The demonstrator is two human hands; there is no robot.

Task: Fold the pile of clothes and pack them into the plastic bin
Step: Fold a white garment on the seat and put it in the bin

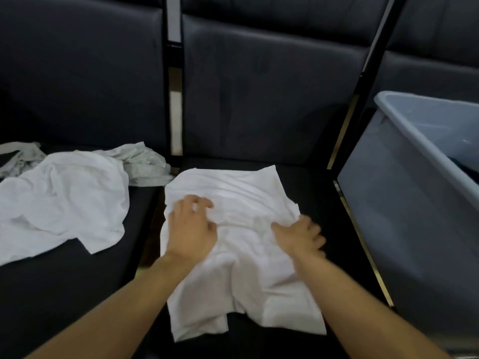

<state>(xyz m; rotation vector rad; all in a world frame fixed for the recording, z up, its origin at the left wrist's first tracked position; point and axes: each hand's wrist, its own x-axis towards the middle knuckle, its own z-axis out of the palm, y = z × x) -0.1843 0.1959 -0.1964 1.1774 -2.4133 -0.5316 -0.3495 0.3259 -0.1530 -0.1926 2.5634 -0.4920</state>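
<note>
Head view: white garment (233, 229) lies half spread on the middle seat of a dark sofa (259, 99), rumpled, bottom edge hanging toward the viewer. Left hand (191, 229) is on its left side, fingers curled and pinching a fold of cloth. Right hand (302, 234) is blurred at the right edge; its grip looks clenched on the fabric there, though I can't be sure through the blur. Unfolded pile to the left: another white piece (59, 203) and a grey patterned one (145, 161) behind it, both on the next seat. Plastic bin (404, 203) stands just right of the garment, tilted in view, something dark inside at its far edge.

Judgement: step in hand is flattening and squaring this garment before folding. To do it well, pull both sides outward evenly, smooth the middle wrinkles, then fold the sides in. Keep the folded width narrower than the bin.
</note>
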